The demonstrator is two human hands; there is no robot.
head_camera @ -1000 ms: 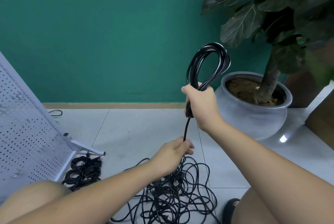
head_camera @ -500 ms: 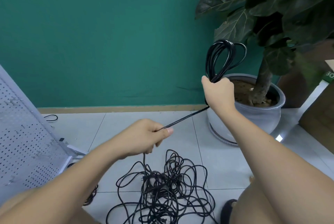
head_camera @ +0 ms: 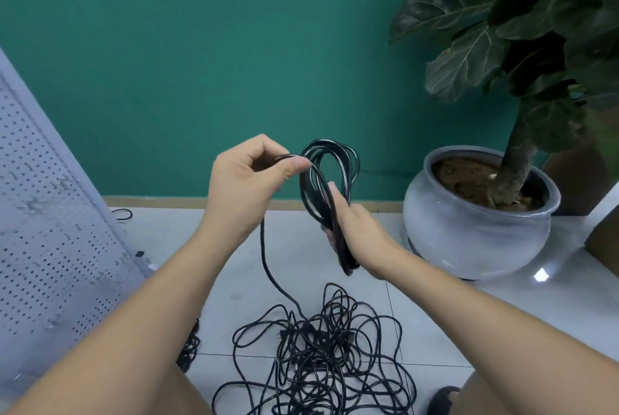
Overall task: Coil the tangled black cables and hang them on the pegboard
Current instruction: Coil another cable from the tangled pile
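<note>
Head camera is showing the left hand (head_camera: 248,186) pinching a cable strand (head_camera: 264,253) beside the coil (head_camera: 315,195), which the right hand (head_camera: 361,233) is gripping above the tangled cables (head_camera: 321,357) lying on the floor (head_camera: 301,247).

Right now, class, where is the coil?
Head view, centre: the coil is held up in the right hand, the left hand pinching its strand at the top, above the tangle on the floor, left of the pot.
</note>
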